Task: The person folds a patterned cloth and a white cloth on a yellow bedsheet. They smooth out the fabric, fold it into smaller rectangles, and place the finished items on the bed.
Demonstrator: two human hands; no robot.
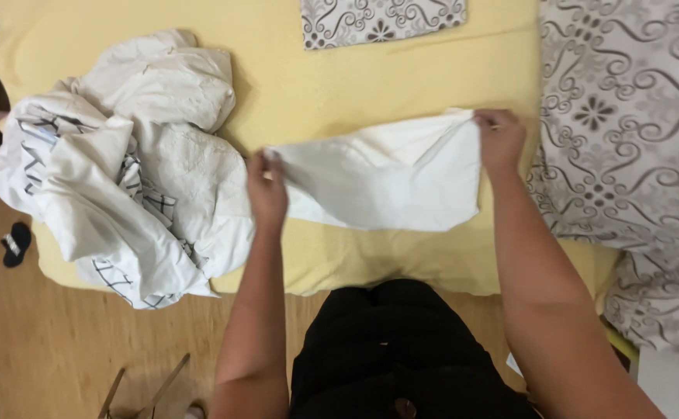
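Note:
A white cloth [386, 174], like a pillowcase, is stretched between both my hands above a yellow bed sheet [332, 77]. My left hand [266, 190] pinches its left corner. My right hand [501, 140] grips its upper right corner. The cloth hangs slightly slack, with a diagonal fold near the right end.
A crumpled heap of white laundry [138, 163] with dark line patterns lies on the bed's left part. A grey swirl-patterned duvet [627, 124] covers the right side, a matching pillow [382, 19] lies at the far edge. Wooden floor [37, 334] with a dark slipper [16, 243] is at left.

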